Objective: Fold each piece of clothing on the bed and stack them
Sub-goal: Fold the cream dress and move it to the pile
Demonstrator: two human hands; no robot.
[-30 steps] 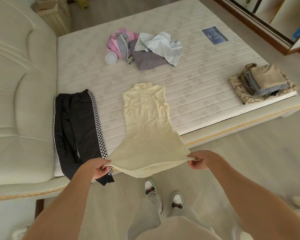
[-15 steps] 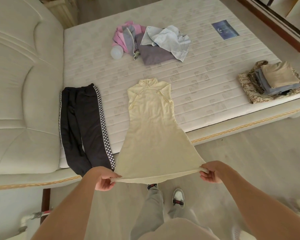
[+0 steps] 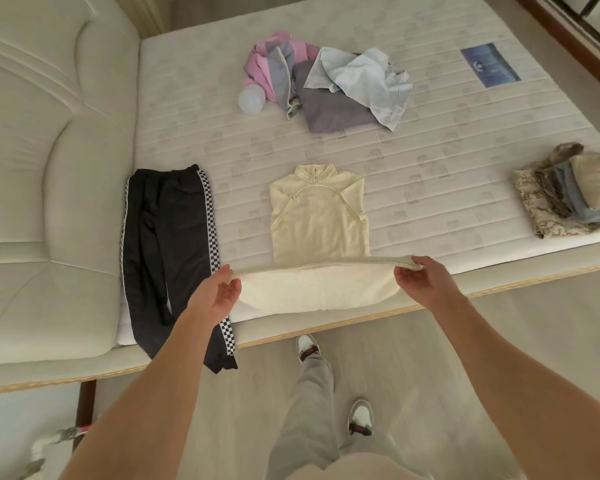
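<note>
Dress [image 3: 317,223]: pale yellow, sleeveless, high collar; lies mid-bed [image 3: 430,161], hem raised above the skirt.
Fabric: soft, smooth; quilted mattress beneath.
Left hand [image 3: 219,292]: fingers pinching the hem's left corner.
Right hand [image 3: 421,280]: fingers pinching the right corner.
Trousers [image 3: 168,258]: black, checkered stripe, left of the dress.
Folded stack [image 3: 568,192]: right edge.

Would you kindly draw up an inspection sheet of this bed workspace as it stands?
Surface: bare quilted mattress.
Job's things: cream dress flat, hem lifted; black trousers laid out at its left; unfolded pile at the far side; folded stack at the right edge.
Clutter: pale round object beside the pile.
Hands: left hand and right hand each pinch a hem corner.
Cables: nothing seen.
Surroundings: padded headboard, pale floor.
</note>
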